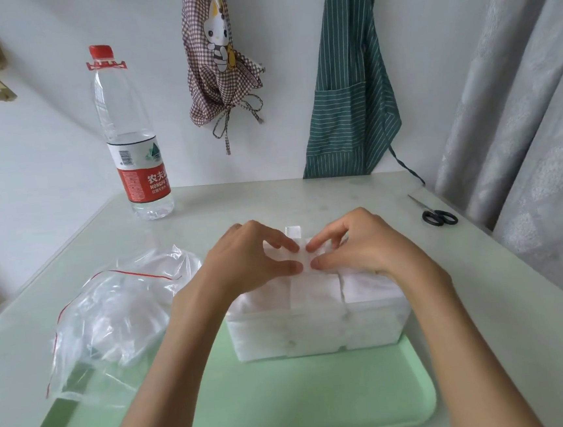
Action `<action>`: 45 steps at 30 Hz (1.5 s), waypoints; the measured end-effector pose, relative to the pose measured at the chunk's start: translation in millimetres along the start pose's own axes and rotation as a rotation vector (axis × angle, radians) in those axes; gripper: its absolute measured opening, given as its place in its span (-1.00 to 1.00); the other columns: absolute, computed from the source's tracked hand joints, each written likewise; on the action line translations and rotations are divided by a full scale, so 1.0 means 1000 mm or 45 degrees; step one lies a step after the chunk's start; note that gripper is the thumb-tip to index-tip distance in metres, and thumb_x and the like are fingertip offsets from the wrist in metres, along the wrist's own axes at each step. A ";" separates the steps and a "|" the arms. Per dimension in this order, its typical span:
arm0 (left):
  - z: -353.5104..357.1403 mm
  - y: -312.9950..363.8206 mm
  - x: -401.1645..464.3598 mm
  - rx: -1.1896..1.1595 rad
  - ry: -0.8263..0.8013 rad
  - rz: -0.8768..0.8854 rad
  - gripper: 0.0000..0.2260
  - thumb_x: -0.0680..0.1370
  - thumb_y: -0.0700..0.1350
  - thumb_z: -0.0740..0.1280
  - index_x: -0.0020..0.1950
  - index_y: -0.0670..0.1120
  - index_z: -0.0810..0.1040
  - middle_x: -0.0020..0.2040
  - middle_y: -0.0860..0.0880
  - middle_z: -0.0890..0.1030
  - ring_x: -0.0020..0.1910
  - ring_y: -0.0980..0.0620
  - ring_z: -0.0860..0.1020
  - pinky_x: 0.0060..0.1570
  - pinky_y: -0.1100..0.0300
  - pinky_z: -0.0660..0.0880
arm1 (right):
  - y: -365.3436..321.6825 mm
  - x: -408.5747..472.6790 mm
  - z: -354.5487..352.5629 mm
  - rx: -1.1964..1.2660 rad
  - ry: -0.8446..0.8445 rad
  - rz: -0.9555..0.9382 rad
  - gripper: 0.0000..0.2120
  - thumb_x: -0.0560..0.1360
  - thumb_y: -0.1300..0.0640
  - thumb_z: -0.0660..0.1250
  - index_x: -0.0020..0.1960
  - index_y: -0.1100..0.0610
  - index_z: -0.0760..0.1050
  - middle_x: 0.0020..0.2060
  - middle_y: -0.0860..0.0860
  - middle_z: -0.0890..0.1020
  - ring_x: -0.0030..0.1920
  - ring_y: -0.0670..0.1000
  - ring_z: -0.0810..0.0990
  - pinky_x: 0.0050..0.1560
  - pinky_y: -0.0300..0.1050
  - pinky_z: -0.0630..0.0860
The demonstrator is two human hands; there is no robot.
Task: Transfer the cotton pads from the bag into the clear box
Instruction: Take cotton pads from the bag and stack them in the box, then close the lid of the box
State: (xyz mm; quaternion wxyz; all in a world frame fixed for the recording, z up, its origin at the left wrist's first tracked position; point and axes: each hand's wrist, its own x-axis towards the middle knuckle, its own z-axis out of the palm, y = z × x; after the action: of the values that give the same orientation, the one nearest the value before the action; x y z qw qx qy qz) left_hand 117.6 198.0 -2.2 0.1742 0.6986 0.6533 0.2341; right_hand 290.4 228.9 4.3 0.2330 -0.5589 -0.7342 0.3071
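Head cam, near to far. Closest to me: green tray (291, 416) on the pale table (502, 296), long side across the view. Both forearms cross over it toward the middle.

Clear box (317, 332) sits at the tray's far edge, packed with white cotton pads (314, 294) in side-by-side stacks that rise above the rim. Whether the box's back half rests on the tray or on the table, I can't tell.

Left hand (253, 260) and right hand (361, 247) are both on top of the pads, fingertips meeting at the centre stack. On each hand thumb and forefinger are bent in toward each other and seem to pinch the top pad at its far end, the other fingers loosely curled; I can't see how firm the hold is. A small clear upright tab of the box shows just behind the fingers.

Left of the box lies the zip bag (112, 316), crumpled, red seal line up, part on the tray, part on the table. I can't make out pads inside.

Further back: scissors (438, 215) at far right on the table, water bottle (130, 138) with red cap far left. On the wall hang a checked apron (216, 65) and a green striped apron (351, 88); grey curtain (519, 107) on the right
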 end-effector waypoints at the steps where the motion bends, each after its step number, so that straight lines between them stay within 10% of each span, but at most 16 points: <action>1: 0.000 -0.001 0.000 0.020 -0.005 -0.003 -0.77 0.36 0.15 0.47 0.00 0.23 0.62 -0.13 0.22 0.48 0.02 0.08 0.40 -0.03 0.20 0.36 | 0.000 -0.001 -0.001 -0.070 0.030 -0.025 -0.77 0.28 0.10 0.55 -0.09 -0.11 0.66 -0.25 -0.07 0.50 -0.23 -0.11 0.52 -0.28 -0.26 0.40; 22: -0.005 -0.009 -0.002 0.265 -0.072 0.189 -0.65 0.39 0.25 0.38 0.16 0.28 0.54 0.14 0.19 0.49 0.16 0.10 0.37 0.12 0.21 0.29 | 0.008 0.000 -0.009 -0.070 -0.110 -0.137 -0.80 0.37 0.08 0.49 -0.03 -0.12 0.64 -0.19 -0.07 0.64 -0.31 -0.14 0.51 -0.21 -0.25 0.40; 31: -0.033 -0.028 0.003 -0.653 0.487 -0.126 -0.74 0.58 -0.23 0.22 0.22 -0.01 0.53 0.15 0.02 0.56 -0.01 0.06 0.53 -0.03 0.19 0.47 | 0.035 0.001 -0.046 0.319 0.512 -0.050 -0.82 0.46 0.19 0.36 -0.20 -0.10 0.59 -0.29 -0.08 0.63 -0.28 -0.13 0.55 -0.25 -0.25 0.37; 38: -0.021 -0.026 0.004 -1.404 0.298 -0.550 -0.58 0.58 -0.31 0.19 0.44 -0.19 0.27 0.42 -0.17 0.33 0.40 -0.09 0.31 0.37 0.08 0.27 | 0.055 0.022 -0.026 0.330 0.342 0.348 -0.63 0.52 0.00 0.32 0.25 0.16 0.47 0.09 0.09 0.56 0.11 0.06 0.54 0.19 -0.01 0.48; 41: -0.022 -0.024 0.003 -1.378 0.296 -0.707 -0.60 0.58 -0.29 0.21 0.41 -0.24 0.25 0.44 -0.20 0.27 0.44 -0.17 0.24 0.37 0.04 0.21 | 0.054 0.028 -0.024 0.547 0.184 0.566 -0.62 0.55 -0.06 0.24 0.18 0.22 0.44 -0.07 0.09 0.57 -0.04 0.10 0.58 0.04 -0.01 0.54; 45: -0.018 -0.028 0.009 -1.338 0.225 -0.887 -0.92 0.60 -0.24 0.16 0.08 -0.17 0.37 -0.05 -0.15 0.40 0.07 -0.14 0.41 0.06 0.13 0.35 | 0.057 0.031 -0.013 0.810 0.032 0.671 -0.65 0.59 -0.06 0.16 -0.05 0.22 0.53 -0.26 0.10 0.57 -0.32 0.07 0.55 -0.20 -0.06 0.51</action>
State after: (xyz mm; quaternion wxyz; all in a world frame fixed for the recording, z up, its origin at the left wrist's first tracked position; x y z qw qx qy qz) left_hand 84.0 208.0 -1.7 0.5050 0.2446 0.6522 0.5097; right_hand 330.0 271.8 -27.2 0.3164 -0.6314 -0.4316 0.5612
